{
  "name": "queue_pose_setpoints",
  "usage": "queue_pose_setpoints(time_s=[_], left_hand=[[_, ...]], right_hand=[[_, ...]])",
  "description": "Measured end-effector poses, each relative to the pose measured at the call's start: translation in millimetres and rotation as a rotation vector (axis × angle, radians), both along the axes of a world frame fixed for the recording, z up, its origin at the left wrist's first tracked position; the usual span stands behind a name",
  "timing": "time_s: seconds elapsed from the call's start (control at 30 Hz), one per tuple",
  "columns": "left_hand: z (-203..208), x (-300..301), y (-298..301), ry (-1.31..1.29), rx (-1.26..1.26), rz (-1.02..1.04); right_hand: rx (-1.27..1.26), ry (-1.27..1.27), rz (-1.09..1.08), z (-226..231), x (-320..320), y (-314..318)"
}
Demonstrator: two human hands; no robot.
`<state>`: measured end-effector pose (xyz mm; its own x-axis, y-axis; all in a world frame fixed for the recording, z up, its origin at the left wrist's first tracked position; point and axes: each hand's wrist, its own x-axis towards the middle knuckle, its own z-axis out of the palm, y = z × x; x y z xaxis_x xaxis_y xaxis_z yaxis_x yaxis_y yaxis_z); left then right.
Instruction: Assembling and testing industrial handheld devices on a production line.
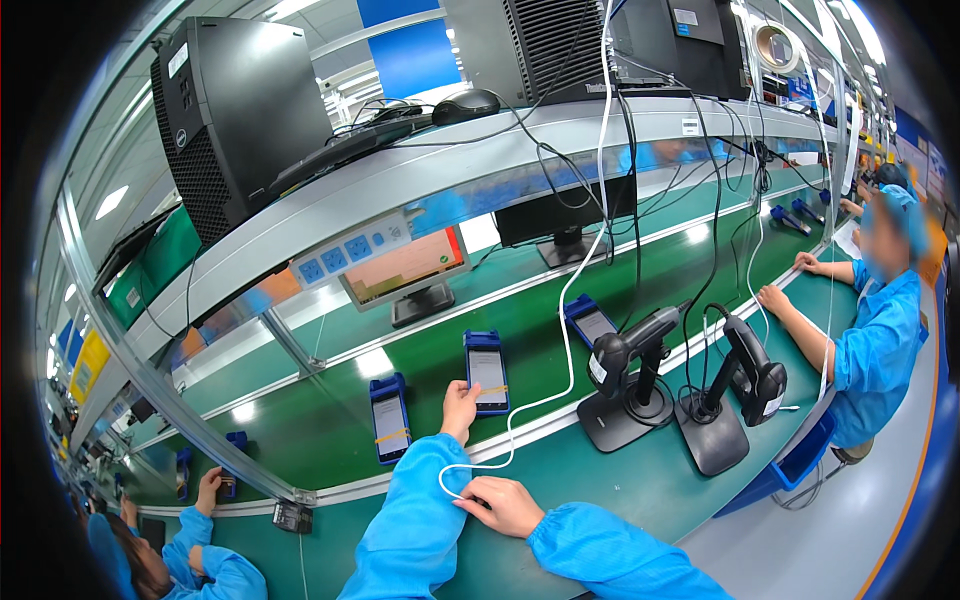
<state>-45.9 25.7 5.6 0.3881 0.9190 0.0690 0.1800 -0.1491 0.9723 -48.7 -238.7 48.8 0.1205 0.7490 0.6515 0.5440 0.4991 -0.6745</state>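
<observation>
My left hand (459, 412) grips the lower left edge of a blue-framed handheld terminal (487, 368), thumb by its front. The terminal has a lit screen and a yellow band across its lower part. My right hand (508, 507), fingers closed, pinches the end of a white cable (513, 425) below the left forearm; the plug is mostly hidden by the fingers. To the left of my left hand lies a second handheld terminal (390, 418), also with a yellow band. A third one (590, 322) lies farther right on the green belt, partly behind a scanner.
Two black barcode scanners on stands (632, 375) (735, 385) stand to the right. A monitor (405, 265) and a dark screen (565, 212) sit behind, under a shelf with computers (250, 110). Cables hang down. Co-workers in blue sit right (880, 330) and lower left (215, 570). A blue bin (800, 450) stands right.
</observation>
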Motion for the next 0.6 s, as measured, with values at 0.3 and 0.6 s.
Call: queue_pose_setpoints(time_s=[0.3, 0.6], left_hand=[[30.1, -53.6, -40.6, -0.037, -0.001, -0.146], [74.6, -124.8, -158.1, 0.198, 0.493, -0.254]], right_hand=[[0.037, 0.0, -0.037, -3.5, 6.9, 0.6], [0.267, -0.149, -0.184, 10.9, 13.2, -4.6]])
